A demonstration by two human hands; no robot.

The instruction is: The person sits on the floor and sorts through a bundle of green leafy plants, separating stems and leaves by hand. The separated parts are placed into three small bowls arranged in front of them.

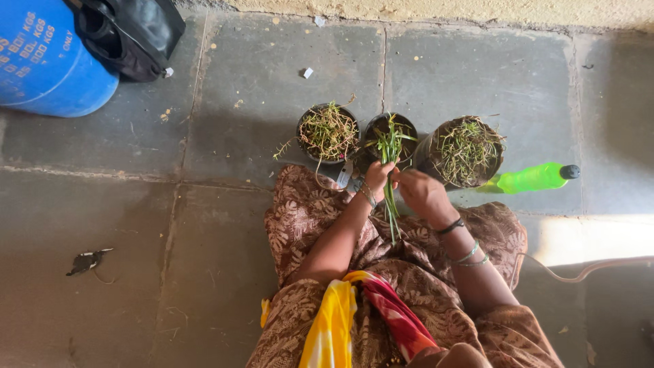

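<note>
Fingertips of both hands are hard to make out where they meet. The left hand is clenched round a bunch of green grass blades over the middle pot; the right hand pinches the same bunch just beside it. Soil in that pot is mostly hidden. The left pot and the right pot hold dry, stringy grass. A green bottle lies on the floor beside the right pot. A blue drum is cut off at the corner.

Blue drum top left, white printed lettering on side. Small white tag between left and middle pots. No screens.
</note>
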